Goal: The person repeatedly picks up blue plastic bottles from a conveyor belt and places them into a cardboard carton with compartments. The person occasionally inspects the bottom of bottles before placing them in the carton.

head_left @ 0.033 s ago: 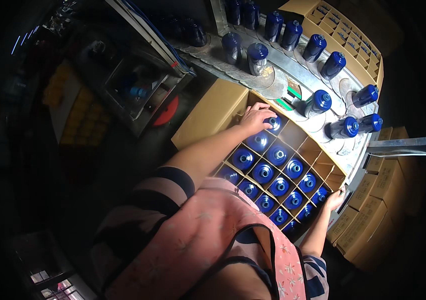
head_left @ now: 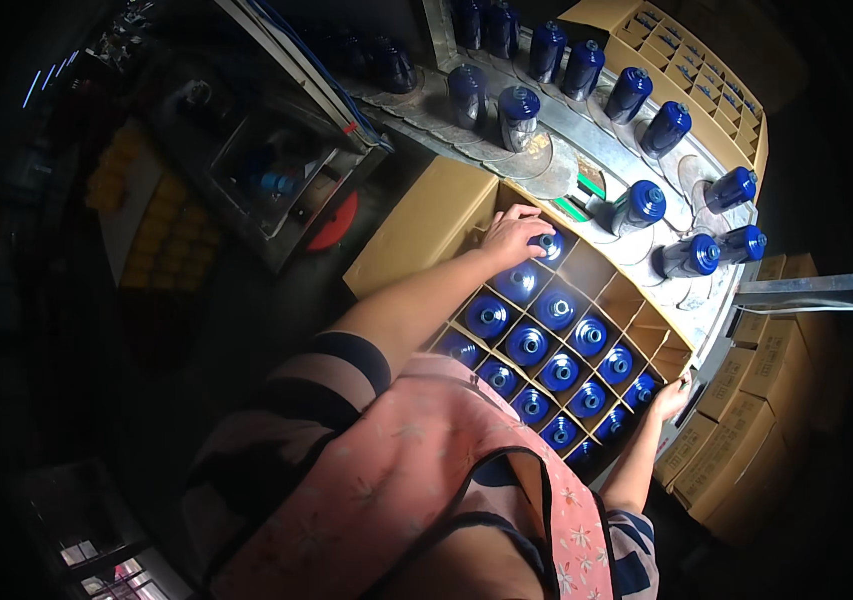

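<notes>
The left hand (head_left: 512,238) clasps a round blue bottle (head_left: 550,246) in a mostly filled brown cardboard box (head_left: 424,222), two-o'clock cells (head_left: 621,294) unfilled, the four-o'clock right hand (head_left: 670,398)'s finger grip unclear.

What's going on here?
A person's left hand is at the top of a blue bottle in the divided box, and the right hand is at the box's right edge. Most of the cells in view hold blue bottles, while several along the far side show none. More bottles stand on the conveyor just beyond the box.
</notes>
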Tool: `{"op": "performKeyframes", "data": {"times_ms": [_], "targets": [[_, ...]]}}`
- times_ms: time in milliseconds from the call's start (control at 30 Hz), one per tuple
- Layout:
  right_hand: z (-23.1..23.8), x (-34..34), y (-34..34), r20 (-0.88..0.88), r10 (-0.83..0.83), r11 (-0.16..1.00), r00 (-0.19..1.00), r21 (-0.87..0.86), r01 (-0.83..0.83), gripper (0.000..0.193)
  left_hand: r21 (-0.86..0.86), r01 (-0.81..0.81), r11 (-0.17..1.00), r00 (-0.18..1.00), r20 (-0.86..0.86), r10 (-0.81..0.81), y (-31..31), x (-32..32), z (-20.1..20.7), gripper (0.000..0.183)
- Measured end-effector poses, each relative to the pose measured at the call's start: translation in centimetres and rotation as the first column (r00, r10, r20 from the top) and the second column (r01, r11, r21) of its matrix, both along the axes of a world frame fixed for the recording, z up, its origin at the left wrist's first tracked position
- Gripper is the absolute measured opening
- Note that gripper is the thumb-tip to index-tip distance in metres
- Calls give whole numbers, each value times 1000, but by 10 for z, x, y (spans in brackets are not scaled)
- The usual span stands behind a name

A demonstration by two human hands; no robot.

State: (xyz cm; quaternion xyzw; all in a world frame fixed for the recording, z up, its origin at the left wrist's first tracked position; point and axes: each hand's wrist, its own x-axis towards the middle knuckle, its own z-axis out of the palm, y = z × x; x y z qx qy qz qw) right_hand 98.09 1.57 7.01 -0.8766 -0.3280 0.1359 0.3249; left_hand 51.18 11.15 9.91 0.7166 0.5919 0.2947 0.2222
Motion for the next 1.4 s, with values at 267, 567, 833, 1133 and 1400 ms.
{"op": "performKeyframes", "data": {"times_ms": [267, 567, 833, 1133, 1400], "targets": [[-22, 7, 0, 79, -73, 996, 994, 56, 68, 40, -47, 31, 998, 999, 26, -29, 12, 2, -6, 41], [-17, -30, 12, 60, -41, 998, 997, 60, 37, 28, -84, 23, 996, 998, -49, -27, 12, -16, -7, 40], [-11, -44, 13, 65, -47, 998, 997, 55, 43, 28, -29, -47, 998, 999, 22, 47, 22, -18, 5, 47], [-28, -39, 12, -32, -96, 995, 995, 7, 96, 28, 227, -142, 963, 984, 138, 112, 172, 13, 51, 57], [6, -71, 54, -62, -52, 998, 997, -38, 50, 26, 10, -35, 999, 988, 149, 33, 204, -2, 53, 38]]}}
